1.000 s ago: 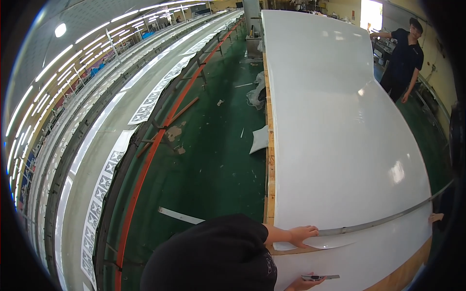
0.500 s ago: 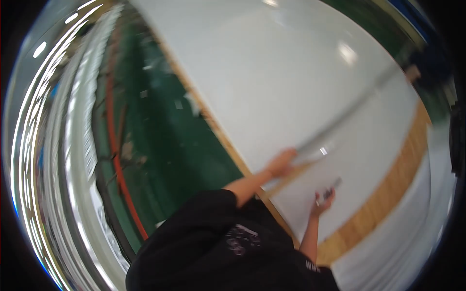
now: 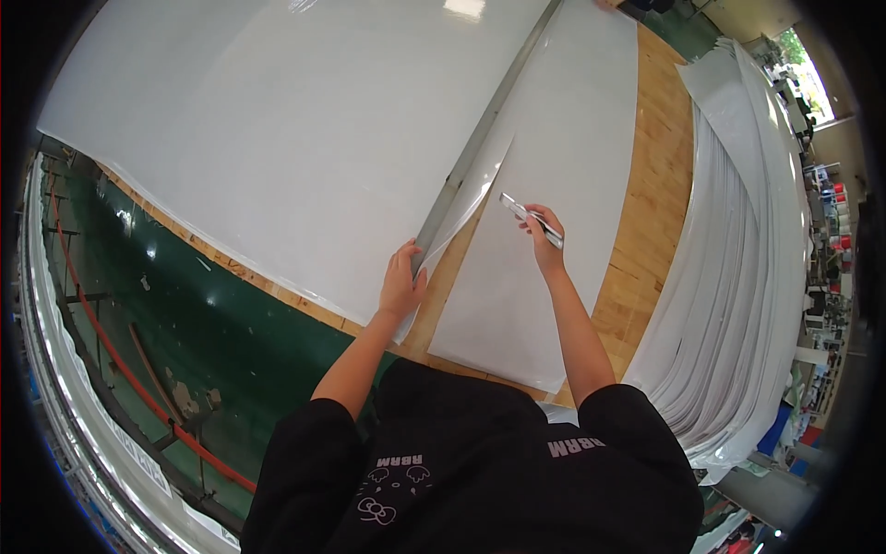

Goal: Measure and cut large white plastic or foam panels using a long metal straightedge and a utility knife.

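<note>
A long grey metal straightedge [image 3: 480,129] lies across a glossy white sheet [image 3: 305,129] on the table. My left hand [image 3: 401,282] holds its near end, thumb on one side and fingers on the other. Right of the straightedge, a slit widens toward me and bares the wooden tabletop [image 3: 434,295]; the sheet's edge curls up along it. My right hand [image 3: 546,231] grips a silver utility knife [image 3: 533,220] above the separated white strip [image 3: 526,295], its tip pointing away from me and left, apart from the straightedge.
Bare wood [image 3: 660,120] borders the strip's right side. Beyond it stands a thick stack of white sheets [image 3: 711,305]. Green floor [image 3: 212,286] and a red-orange bar [image 3: 101,332] show at left. Another person's hand [image 3: 606,5] is at the far edge.
The view has turned, so the straightedge now points more directly away from me. My right hand with the knife has moved farther from my body; my left hand stays at the straightedge's near end.
</note>
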`<act>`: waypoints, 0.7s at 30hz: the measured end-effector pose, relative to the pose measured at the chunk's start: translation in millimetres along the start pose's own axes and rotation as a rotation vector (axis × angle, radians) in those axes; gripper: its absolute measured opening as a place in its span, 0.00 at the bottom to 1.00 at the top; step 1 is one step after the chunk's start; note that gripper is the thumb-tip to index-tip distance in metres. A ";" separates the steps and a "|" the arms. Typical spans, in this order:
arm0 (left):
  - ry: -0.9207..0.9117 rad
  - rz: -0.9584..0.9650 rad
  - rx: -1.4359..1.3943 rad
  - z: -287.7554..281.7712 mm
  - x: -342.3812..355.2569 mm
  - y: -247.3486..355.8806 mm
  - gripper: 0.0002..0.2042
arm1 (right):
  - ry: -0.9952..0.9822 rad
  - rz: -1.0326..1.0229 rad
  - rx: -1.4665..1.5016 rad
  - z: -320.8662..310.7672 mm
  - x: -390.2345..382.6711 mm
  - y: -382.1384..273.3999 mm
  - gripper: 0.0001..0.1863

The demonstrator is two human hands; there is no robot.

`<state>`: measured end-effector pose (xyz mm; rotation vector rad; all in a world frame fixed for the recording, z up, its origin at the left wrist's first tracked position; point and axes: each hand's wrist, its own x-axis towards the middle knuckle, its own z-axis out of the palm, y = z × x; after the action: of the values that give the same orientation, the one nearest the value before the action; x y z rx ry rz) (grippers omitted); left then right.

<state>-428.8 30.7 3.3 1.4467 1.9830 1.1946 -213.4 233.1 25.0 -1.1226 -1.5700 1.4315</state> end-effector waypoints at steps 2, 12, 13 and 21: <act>0.001 0.001 0.011 -2.3 -0.6 -1.2 0.20 | 0.006 -0.002 -0.002 7.1 28.4 1.1 0.12; -0.051 -0.018 0.087 -3.3 5.2 -0.1 0.19 | 0.109 -0.045 0.075 13.9 143.4 28.0 0.09; -0.051 -0.010 0.088 -3.3 6.5 0.0 0.19 | 0.147 -0.054 0.112 14.9 149.2 30.7 0.08; -0.077 -0.017 0.103 -2.1 9.9 -0.5 0.19 | 0.264 -0.186 -0.035 27.9 167.2 39.0 0.07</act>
<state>-434.4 38.8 5.6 1.4990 2.0263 1.0283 -294.2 378.9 -24.5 -1.1052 -1.4731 1.0903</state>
